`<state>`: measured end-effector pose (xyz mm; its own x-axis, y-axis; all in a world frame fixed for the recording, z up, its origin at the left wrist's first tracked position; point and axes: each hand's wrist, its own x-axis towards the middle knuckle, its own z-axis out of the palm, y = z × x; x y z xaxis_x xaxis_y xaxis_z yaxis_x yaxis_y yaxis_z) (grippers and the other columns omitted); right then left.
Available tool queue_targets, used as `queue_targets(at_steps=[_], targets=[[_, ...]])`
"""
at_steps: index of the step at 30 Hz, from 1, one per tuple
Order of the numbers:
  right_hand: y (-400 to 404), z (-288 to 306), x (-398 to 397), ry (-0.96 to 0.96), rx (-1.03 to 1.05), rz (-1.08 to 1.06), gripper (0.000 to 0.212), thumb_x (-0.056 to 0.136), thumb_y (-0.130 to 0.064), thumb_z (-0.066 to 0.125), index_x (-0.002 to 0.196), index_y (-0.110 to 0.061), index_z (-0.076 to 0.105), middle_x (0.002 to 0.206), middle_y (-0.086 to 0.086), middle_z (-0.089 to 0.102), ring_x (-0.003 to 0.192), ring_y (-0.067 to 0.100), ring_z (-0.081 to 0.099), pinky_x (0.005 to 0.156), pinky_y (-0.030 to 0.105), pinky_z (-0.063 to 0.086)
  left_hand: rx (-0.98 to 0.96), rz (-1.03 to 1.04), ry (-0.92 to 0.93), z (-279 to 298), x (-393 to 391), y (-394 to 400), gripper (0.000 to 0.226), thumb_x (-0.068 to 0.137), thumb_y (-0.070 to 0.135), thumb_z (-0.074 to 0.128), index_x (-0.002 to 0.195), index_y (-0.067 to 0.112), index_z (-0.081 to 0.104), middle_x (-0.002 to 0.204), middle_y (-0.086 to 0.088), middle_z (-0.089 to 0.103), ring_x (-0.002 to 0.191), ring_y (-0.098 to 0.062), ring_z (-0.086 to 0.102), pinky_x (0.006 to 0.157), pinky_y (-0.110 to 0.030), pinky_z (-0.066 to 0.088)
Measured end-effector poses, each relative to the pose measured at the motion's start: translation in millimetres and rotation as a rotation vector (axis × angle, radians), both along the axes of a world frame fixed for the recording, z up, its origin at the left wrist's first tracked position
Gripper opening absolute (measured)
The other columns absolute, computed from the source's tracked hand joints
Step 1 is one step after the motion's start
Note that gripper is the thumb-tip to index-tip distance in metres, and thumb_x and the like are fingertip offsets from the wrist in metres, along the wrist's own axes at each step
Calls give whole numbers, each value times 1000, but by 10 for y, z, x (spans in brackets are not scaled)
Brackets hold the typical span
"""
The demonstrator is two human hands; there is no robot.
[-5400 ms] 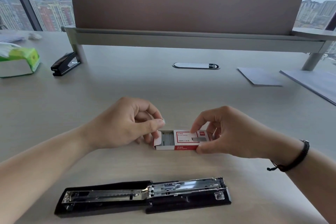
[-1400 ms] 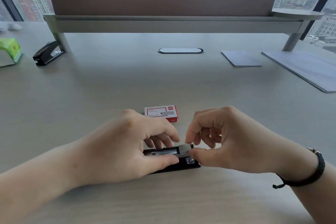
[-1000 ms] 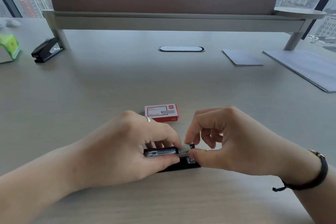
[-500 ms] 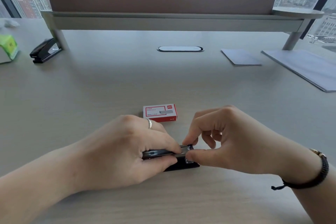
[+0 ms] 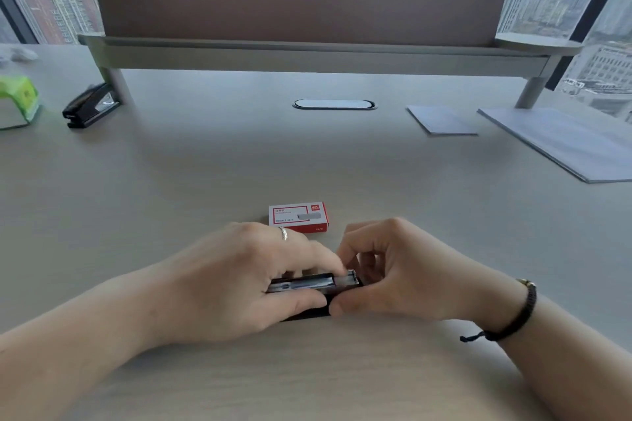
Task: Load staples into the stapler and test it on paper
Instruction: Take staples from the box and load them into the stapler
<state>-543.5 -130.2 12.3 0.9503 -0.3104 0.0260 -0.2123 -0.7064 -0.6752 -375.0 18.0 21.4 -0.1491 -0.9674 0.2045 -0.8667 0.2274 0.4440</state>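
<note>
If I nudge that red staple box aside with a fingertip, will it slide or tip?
The staple box lies flat on its broad face, so it will likely slide, not tip. The smooth desk should offer little grip. It looks small and cardboard, probably light, so push gently.

Black stapler [image 5: 309, 285] with silver rail, red-and-white staple box [image 5: 298, 217], beige desk [image 5: 205, 164].

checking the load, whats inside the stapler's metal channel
A silvery strip shows at the right end of the stapler channel. The left hand covers the rest, so its contents cannot be seen.
</note>
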Motion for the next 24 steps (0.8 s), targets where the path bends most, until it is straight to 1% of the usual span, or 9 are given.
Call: queue_targets(at_steps=[4, 5, 8, 10, 15, 18, 20, 22, 24], targets=[[39, -38, 1, -12, -27, -23, 27, 65, -36, 90, 78, -26, 69, 76, -21, 57, 56, 3, 48, 54, 15, 38, 24, 106, 139, 16, 92, 91, 37, 78, 40, 79, 107, 42, 56, 92, 20, 71, 78, -8, 69, 68, -34, 57], [43, -45, -2, -16, -38, -28, 27, 65, -37, 90, 78, -25, 69, 76, -20, 57, 56, 3, 48, 55, 15, 38, 42, 125, 121, 18, 135, 136, 36, 76, 42, 80, 104, 43, 56, 94, 21, 70, 80, -6, 68, 69, -32, 57], [58, -67, -14, -32, -62, -39, 27, 66, -38, 89, 77, -25, 67, 76, -20, 56, 57, 3, 48, 55, 15, 38, 126, 184, 10, 21, 257, 336, 37, 72, 47, 80, 102, 48, 58, 100, 31, 66, 91, 5, 62, 70, -9, 46], [72, -75, -28, -39, -71, -47, 27, 66, -38, 89, 79, -25, 69, 77, -22, 56, 57, 3, 48, 55, 14, 37, 148, 242, 33, 18, 348, 481, 36, 71, 41, 83, 100, 48, 62, 97, 29, 67, 90, 3, 63, 70, -7, 43], [107, -96, -33, -49, -52, -72, 25, 67, -35, 89, 84, -24, 73, 79, -20, 58, 56, 3, 45, 56, 17, 38, 137, 359, 197, 45, 492, 734, 36, 73, 26, 85, 98, 46, 69, 89, 17, 72, 65, -10, 65, 61, -24, 52], [137, -130, -52, -74, -27, -88, 24, 67, -37, 88, 79, -24, 73, 81, -11, 59, 55, 3, 44, 56, 24, 39, 146, 393, 265, 49, 497, 802, 32, 70, 36, 86, 96, 48, 72, 79, 5, 74, 60, -12, 64, 62, -27, 53], [162, -143, -66, -90, -14, -98, 21, 67, -36, 88, 75, -26, 72, 81, -9, 60, 55, 4, 44, 56, 25, 39, 140, 392, 213, 105, 492, 794, 32, 66, 44, 85, 95, 49, 72, 87, 8, 74, 71, -12, 69, 71, -33, 56], [174, -147, -69, -101, -3, -110, 19, 67, -35, 88, 74, -26, 72, 82, -8, 61, 55, 6, 45, 57, 26, 40, 133, 367, 35, 230, 464, 751, 31, 68, 44, 84, 96, 51, 73, 94, 22, 65, 81, -4, 65, 70, -17, 48], [174, -149, -70, -102, 7, -114, 20, 68, -34, 88, 77, -23, 74, 84, -8, 62, 56, 6, 45, 57, 27, 40, 156, 362, -183, 416, 400, 680, 30, 67, 52, 80, 96, 53, 71, 93, 26, 59, 86, 3, 58, 66, -13, 42]])
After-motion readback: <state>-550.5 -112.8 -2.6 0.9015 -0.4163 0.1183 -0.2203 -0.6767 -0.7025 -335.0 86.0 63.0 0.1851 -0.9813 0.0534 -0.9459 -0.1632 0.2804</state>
